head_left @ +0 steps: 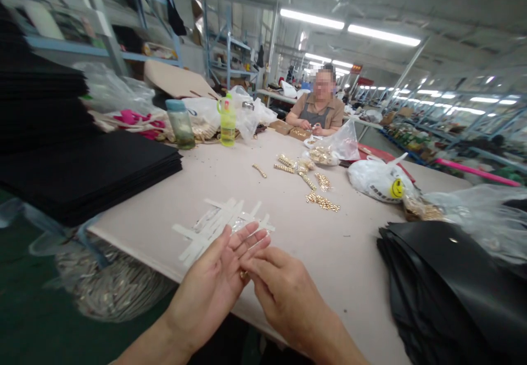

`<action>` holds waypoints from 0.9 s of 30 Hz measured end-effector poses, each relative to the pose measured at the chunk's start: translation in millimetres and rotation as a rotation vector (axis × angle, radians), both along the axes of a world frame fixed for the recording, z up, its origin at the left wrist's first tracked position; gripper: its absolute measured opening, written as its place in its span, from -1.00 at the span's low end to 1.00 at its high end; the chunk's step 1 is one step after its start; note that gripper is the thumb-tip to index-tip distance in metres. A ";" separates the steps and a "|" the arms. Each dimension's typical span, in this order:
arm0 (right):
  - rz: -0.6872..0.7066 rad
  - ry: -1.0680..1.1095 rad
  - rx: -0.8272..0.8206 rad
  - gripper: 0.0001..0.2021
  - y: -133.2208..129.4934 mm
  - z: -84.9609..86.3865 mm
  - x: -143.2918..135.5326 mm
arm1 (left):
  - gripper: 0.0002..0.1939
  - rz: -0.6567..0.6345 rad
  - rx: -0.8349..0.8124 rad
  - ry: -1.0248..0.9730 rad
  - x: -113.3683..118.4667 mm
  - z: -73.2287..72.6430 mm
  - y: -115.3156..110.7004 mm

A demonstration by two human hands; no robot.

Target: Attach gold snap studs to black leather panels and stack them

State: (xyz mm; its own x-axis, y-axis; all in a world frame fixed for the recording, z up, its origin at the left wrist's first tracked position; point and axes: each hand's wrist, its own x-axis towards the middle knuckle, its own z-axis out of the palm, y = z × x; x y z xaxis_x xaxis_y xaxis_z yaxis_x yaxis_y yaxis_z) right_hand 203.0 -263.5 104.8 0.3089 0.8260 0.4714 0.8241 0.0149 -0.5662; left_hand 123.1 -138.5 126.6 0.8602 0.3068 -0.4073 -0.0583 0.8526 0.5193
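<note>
My left hand is turned palm up over the table's near edge, its fingers stretched out. Bent over its outer side, my right hand has thumb and fingers closed in a pinch. A small shiny gold-coloured metal piece shows at those fingertips, against the left palm; its exact kind is too small to make out. Just beyond the hands, strips of whitish tape are stuck on the table. Farther out lie a loose pile of little gold-coloured pieces and several short rows of them.
Black sheets are stacked at the left; more black sheets lie at the right. A teal-lidded bottle, a yellow-green bottle and a white plastic bag stand around the table. Across it sits a person handling small pieces.
</note>
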 end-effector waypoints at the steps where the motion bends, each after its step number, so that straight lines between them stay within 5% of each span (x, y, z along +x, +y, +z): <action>1: 0.010 -0.009 -0.028 -0.72 -0.5 -1.0 1.4 | -0.48 -0.012 -0.005 0.001 0.8 -2.7 0.9; 13: 0.013 -0.088 -0.082 -0.78 7.4 -18.2 15.5 | -0.52 -0.094 -0.026 0.062 15.5 -26.0 12.0; 18: -0.080 -0.045 -0.031 -0.78 4.4 -19.6 31.3 | -0.77 -0.203 0.245 0.019 9.5 -45.2 20.2; 22: -0.099 0.024 -0.048 -0.73 -0.3 -21.2 38.1 | -0.76 -0.344 0.444 0.012 8.5 -55.6 23.0; 27: -0.053 0.068 -0.086 -0.72 -1.8 -27.1 42.6 | -0.79 -0.302 0.530 0.059 16.3 -61.5 26.0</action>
State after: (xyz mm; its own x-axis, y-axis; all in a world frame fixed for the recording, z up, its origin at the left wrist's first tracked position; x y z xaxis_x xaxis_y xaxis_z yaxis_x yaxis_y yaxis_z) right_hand 245.6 -265.3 77.7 0.3817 0.8444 0.3758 0.7822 -0.0785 -0.6180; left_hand 139.4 -112.5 65.1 0.9214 0.2266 -0.3157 0.1878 0.4515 0.8723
